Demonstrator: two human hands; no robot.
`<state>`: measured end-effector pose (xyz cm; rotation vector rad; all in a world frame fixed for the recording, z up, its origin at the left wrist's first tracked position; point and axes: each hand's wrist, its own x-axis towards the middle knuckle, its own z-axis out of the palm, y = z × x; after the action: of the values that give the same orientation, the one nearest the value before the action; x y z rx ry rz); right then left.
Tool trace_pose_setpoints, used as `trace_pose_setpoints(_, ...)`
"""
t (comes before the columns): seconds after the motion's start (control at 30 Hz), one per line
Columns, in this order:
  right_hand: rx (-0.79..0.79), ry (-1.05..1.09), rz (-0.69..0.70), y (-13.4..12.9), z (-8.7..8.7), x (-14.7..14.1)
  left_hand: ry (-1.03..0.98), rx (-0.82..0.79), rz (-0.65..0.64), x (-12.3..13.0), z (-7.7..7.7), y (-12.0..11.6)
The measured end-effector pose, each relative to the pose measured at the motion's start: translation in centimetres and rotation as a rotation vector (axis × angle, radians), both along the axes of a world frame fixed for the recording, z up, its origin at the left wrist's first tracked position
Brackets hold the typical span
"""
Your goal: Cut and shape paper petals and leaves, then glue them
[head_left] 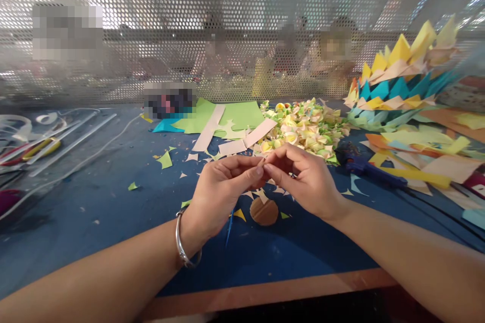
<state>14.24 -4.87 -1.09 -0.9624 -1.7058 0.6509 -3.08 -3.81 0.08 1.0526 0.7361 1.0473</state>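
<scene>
My left hand and my right hand meet fingertip to fingertip over the middle of the table. Both are closed in a pinch. What they pinch is tiny and mostly hidden by the fingers, so I cannot make it out. Just below them a round brown cardboard disc lies flat, with small paper scraps at its upper edge. A thin blue tool lies beside my left wrist, partly covered by the hand. Beyond my fingers is a heap of small yellow, green and cream paper flowers.
Green paper sheets and pale pink strips lie behind the hands. At right are a blue glue gun with a black cable, coloured paper offcuts and a tiered folded-paper piece. Clear sticks and yellow-handled scissors lie left.
</scene>
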Motion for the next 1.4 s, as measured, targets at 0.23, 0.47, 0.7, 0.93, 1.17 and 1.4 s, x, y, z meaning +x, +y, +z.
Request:
trace_pose_setpoints(0.23,-0.028,0.034,0.012,-0.1,-0.2,0.0,0.095,0.063,0.049,0.0,0.0,0.0)
trace_pose_setpoints(0.47,-0.044,0.048,0.015,0.1,-0.4,0.1,0.158,0.116,0.072,0.1,0.1,0.0)
trace_pose_setpoints(0.7,-0.115,0.082,0.030,0.1,-0.2,0.2,0.210,0.189,0.064,-0.1,0.4,0.0)
trace_pose_setpoints(0.93,-0.178,0.113,0.094,0.0,0.5,0.1,0.246,0.308,-0.004,-0.3,0.3,0.5)
trace_pose_setpoints(1.17,-0.243,0.141,0.111,0.1,0.7,0.2,0.200,0.292,-0.050,-0.2,0.4,1.1)
trace_pose_setpoints(1.4,-0.296,0.152,0.154,0.4,0.8,0.6,0.285,0.351,-0.072,-0.3,0.6,1.3)
